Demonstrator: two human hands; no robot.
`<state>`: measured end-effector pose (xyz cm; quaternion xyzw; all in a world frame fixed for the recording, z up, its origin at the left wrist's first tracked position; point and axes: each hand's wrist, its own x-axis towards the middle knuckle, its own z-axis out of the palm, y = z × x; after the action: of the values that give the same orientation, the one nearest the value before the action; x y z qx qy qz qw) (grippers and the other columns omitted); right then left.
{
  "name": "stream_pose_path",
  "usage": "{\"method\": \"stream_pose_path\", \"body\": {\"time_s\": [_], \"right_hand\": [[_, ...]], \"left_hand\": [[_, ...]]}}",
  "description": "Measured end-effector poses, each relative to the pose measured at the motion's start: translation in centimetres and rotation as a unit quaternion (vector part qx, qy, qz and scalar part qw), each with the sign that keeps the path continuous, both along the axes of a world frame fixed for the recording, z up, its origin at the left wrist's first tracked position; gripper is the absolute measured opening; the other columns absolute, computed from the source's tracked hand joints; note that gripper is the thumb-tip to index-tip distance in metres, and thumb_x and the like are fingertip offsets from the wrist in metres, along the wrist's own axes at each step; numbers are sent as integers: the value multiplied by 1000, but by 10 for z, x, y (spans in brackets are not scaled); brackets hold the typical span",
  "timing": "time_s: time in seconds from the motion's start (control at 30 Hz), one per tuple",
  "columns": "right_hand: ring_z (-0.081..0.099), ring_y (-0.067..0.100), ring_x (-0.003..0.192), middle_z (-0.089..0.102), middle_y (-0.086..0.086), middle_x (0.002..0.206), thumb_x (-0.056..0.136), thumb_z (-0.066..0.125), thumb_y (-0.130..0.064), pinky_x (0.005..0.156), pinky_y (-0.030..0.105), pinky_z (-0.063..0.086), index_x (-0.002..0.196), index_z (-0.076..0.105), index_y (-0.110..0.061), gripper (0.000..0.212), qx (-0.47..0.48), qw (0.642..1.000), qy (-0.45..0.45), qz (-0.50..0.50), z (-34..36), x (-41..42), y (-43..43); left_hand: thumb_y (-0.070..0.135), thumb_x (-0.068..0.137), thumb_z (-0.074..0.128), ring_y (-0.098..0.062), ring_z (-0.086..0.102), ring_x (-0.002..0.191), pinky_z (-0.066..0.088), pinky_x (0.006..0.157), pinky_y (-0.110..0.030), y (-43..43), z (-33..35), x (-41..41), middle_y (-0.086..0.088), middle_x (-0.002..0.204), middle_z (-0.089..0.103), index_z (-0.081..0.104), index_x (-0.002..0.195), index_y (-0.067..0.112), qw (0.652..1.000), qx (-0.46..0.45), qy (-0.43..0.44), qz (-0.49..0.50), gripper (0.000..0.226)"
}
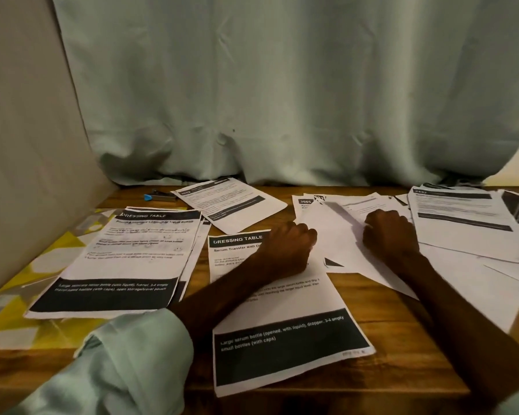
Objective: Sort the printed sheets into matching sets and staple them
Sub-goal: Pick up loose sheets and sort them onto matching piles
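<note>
Left stack top sheet (126, 253): header "DRESSING TABLE", first letter partly hidden. Subtitle is blurred and only "Travel Bottles" is legible. Black footer band: "Large skincare lotion bottle (with liquid), funnel, 3-4 empty travel-sized bottles (with caps), open storage/travel pouch".

Centre sheet (282, 330): header "DRESSING TABLE". Subtitle "Serum Transfer with D…", the rest covered by the left hand (288, 247). Footer band: "Large serum bottle (opened, with liquid), dropper, 3-4 empty small bottles (with caps)". Body text too blurred to read.

Rear centre-right sheet (305, 205): black box "3565".

Right pile top sheet (459, 214): header number "2437".

Far rear sheet (231, 205): number box and text unreadable.
</note>
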<state>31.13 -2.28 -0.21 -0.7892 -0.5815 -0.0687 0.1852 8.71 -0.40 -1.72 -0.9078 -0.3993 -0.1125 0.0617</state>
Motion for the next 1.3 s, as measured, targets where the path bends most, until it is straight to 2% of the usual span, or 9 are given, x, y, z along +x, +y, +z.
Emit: {"method": "stream_pose_path", "body": {"time_s": [0.4,0.5,0.6,0.7,0.77,0.83,1.0,1.17,1.3], "right_hand": [[66,35,111,66,14,132,99,65,-25,95,40,53,135,62,-9,40,28,993,45,108,19,-70,0],[67,34,107,69,14,125,98,66,-27,91,40,54,129,65,-9,37,55,986,51,151,20,-94,2],[67,32,95,73,13,109,98,65,-25,85,41,55,119,71,-9,27,90,975,69,191,21,-112,6],[68,31,85,75,12,100,99,64,-22,77,42,58,110,73,-9,20,128,966,72,214,22,-124,7],[69,30,85,76,11,99,100,64,-24,77,44,59,109,74,-11,19,133,962,76,227,21,-132,10],[69,29,85,76,11,99,99,65,-21,79,40,58,110,74,-11,18,120,961,73,240,19,-140,10],[69,28,91,76,12,103,93,71,-15,80,42,56,107,76,-11,16,81,956,69,272,9,-152,6],[58,10,98,74,7,114,95,68,-12,88,18,41,106,77,-8,15,111,932,132,318,6,-151,1],[63,28,116,68,8,126,91,74,-16,105,47,50,115,71,-13,25,147,944,205,215,7,-119,10]], "left_hand": [[25,99,57,-31,45,135,40,109,-48,0,-5,-3,-10,145,51,51,139,17,1000,-23,9,7,41],[25,102,47,-29,55,122,43,104,-41,2,-1,-8,-11,132,61,60,127,14,989,-79,-122,19,31],[18,101,49,-26,64,105,50,94,-35,8,3,-17,-12,115,70,68,112,9,927,-147,-340,59,24],[14,101,52,-26,72,90,61,86,-41,17,9,-25,-14,102,75,73,104,5,812,-245,-518,110,23],[27,105,50,-28,73,84,64,75,-42,20,15,-30,-15,96,75,72,105,3,718,-333,-598,128,32],[48,103,50,-26,72,80,63,67,-35,23,20,-34,-11,90,73,69,100,9,679,-385,-605,155,43],[49,94,59,-33,72,100,62,84,-49,32,11,-38,-13,115,73,65,125,13,666,-409,-594,189,48],[19,103,51,-30,63,119,53,96,-34,39,8,-51,-10,137,64,57,140,11,720,-331,-574,206,38],[30,105,51,-27,66,113,55,99,-46,51,4,-57,-9,132,66,57,137,14,715,-324,-585,203,36]]}}
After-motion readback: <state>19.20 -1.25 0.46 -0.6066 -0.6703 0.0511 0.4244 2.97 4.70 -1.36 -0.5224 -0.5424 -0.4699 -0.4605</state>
